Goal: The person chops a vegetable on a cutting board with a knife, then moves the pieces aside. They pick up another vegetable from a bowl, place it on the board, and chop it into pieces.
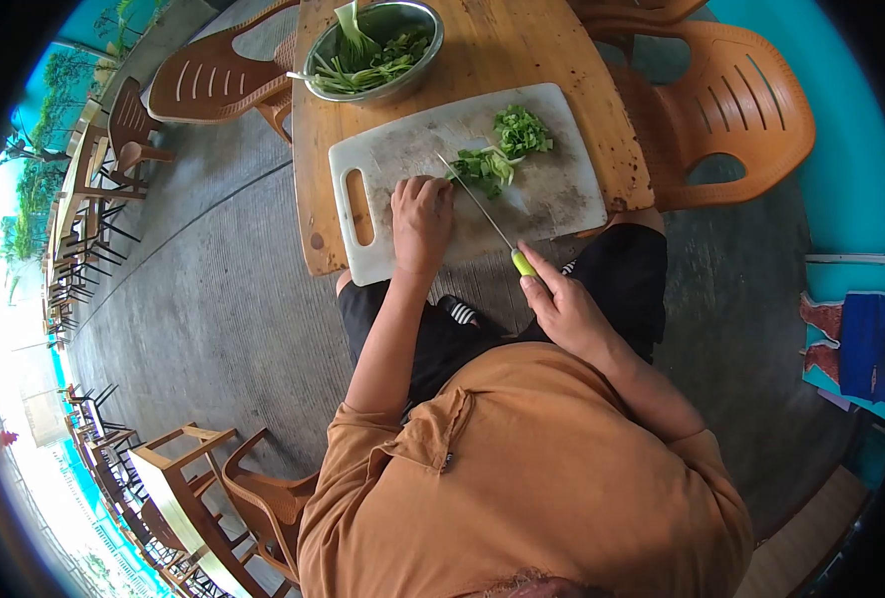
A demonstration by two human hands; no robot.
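My right hand (568, 307) is wrapped round the lime-green handle of a kitchen knife (487, 215). Its blade slants up and left over a worn white cutting board (552, 204), with the tip close to my left fingers. My left hand (424, 219) rests on the board with its fingers curled down on leafy greens, mostly hidden under them. Right of the blade lie cut leafy greens (482, 171) with pale stem pieces. A second small heap of chopped greens (522, 132) sits farther up the board.
A metal bowl (432, 62) of leafy greens and a pale stalk stands behind the board on the wooden table (502, 45). Brown plastic chairs (736, 100) flank the table. More tables and chairs stand to the left on the grey floor (203, 279).
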